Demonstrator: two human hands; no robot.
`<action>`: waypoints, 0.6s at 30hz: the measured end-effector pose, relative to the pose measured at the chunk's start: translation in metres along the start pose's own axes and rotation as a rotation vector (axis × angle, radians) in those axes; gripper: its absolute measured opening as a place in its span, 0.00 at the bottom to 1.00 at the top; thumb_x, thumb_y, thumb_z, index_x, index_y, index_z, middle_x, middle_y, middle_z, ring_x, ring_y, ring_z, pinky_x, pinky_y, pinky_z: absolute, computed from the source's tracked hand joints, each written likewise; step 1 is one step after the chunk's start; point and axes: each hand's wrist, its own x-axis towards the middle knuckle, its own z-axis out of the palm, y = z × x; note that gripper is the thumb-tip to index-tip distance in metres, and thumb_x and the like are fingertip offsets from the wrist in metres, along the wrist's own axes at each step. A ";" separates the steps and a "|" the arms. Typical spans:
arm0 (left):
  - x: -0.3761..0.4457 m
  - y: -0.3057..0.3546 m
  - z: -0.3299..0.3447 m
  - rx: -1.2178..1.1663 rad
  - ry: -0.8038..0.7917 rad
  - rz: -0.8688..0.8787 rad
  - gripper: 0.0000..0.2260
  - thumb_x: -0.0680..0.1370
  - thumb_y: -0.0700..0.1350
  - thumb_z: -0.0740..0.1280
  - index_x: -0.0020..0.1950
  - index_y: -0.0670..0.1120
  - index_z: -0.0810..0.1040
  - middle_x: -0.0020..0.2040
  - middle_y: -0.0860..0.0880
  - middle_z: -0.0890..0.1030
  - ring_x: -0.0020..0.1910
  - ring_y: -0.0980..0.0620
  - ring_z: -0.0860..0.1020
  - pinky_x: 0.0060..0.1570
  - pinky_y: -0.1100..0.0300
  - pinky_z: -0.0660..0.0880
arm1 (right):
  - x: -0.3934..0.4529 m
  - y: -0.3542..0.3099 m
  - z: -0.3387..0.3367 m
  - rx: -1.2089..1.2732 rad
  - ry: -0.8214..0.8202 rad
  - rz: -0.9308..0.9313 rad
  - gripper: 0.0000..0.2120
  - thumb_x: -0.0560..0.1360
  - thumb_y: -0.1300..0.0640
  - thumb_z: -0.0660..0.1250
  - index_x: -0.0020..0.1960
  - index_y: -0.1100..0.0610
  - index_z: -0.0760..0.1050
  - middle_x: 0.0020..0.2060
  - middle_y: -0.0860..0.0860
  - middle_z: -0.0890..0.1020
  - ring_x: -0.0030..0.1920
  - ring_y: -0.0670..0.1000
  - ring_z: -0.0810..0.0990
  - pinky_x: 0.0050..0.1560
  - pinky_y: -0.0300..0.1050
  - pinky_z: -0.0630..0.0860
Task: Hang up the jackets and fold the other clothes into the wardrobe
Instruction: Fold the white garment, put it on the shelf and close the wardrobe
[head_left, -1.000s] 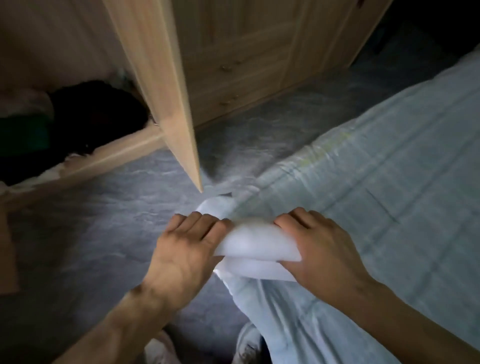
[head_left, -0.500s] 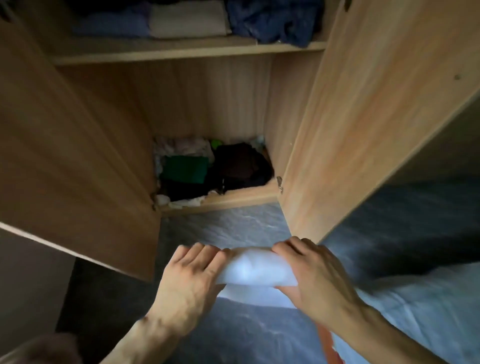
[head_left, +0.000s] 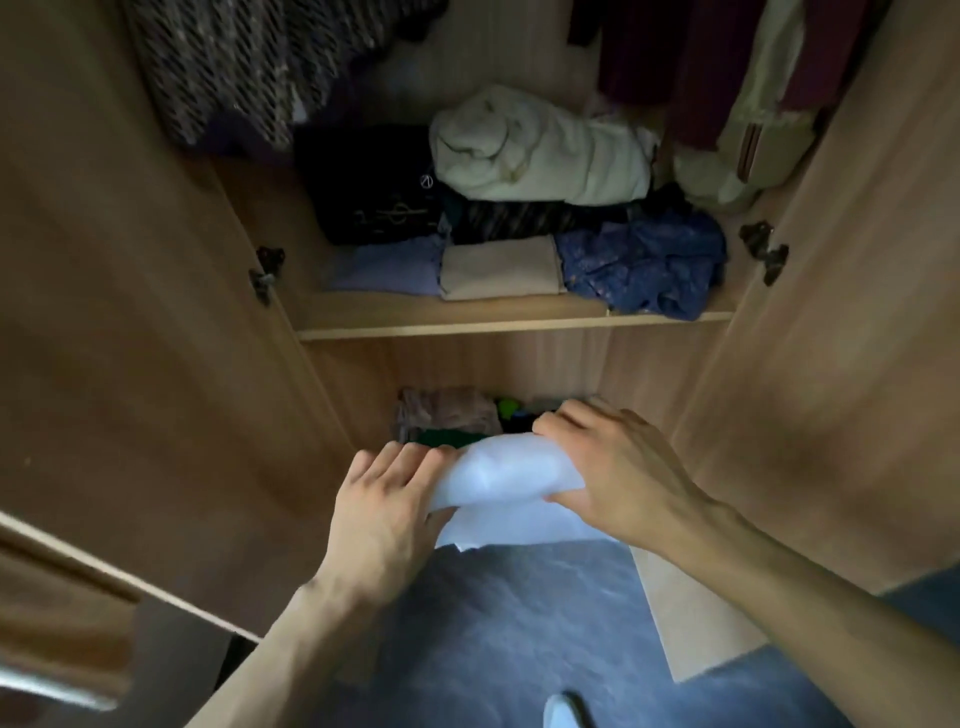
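A folded white cloth (head_left: 506, 475) is held in the air in front of the open wardrobe (head_left: 519, 325), below its shelf and above the grey floor (head_left: 498, 634). Its left end is gripped by the left hand (head_left: 384, 512), whose fingers (head_left: 410, 457) are laid close together over the top of the fold; the thumb is hidden beneath. Its right end is clamped by the right hand (head_left: 618, 467), fingers curled together over the upper edge and the thumb tucked under the cloth. A loose lower layer of the cloth hangs under the fold.

Behind the cloth, at the wardrobe's bottom, a pile of clothes (head_left: 447, 418) is seen, brownish and green pieces among them. On the shelf above, folded garments are stacked: a lilac piece (head_left: 387, 270), a beige piece (head_left: 501, 267), a crumpled blue piece (head_left: 644, 262), dark items and a cream bundle (head_left: 540, 148) on top. Hanging clothes (head_left: 249, 67) are seen at the upper left and upper right. Both doors (head_left: 130, 338) stand open at either side. A shoe tip (head_left: 563, 712) shows at the bottom edge.
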 end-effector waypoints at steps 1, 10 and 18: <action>0.014 -0.006 0.003 0.010 0.011 -0.010 0.15 0.70 0.51 0.63 0.55 0.51 0.71 0.41 0.51 0.77 0.40 0.46 0.73 0.39 0.55 0.61 | 0.017 0.008 -0.002 0.012 0.002 -0.008 0.28 0.59 0.45 0.79 0.54 0.49 0.72 0.45 0.46 0.76 0.47 0.54 0.77 0.40 0.50 0.76; 0.143 -0.072 0.025 0.092 0.040 -0.079 0.15 0.70 0.52 0.63 0.54 0.50 0.76 0.41 0.50 0.80 0.39 0.45 0.78 0.39 0.58 0.65 | 0.166 0.075 -0.020 0.046 0.074 -0.101 0.27 0.59 0.41 0.80 0.52 0.49 0.74 0.45 0.46 0.80 0.44 0.54 0.79 0.37 0.45 0.73; 0.228 -0.162 0.073 -0.070 -0.003 0.015 0.18 0.73 0.58 0.62 0.61 0.54 0.72 0.46 0.51 0.82 0.43 0.49 0.77 0.42 0.56 0.66 | 0.270 0.105 -0.004 0.043 0.006 -0.052 0.28 0.68 0.38 0.72 0.63 0.48 0.70 0.55 0.48 0.78 0.55 0.55 0.78 0.50 0.50 0.76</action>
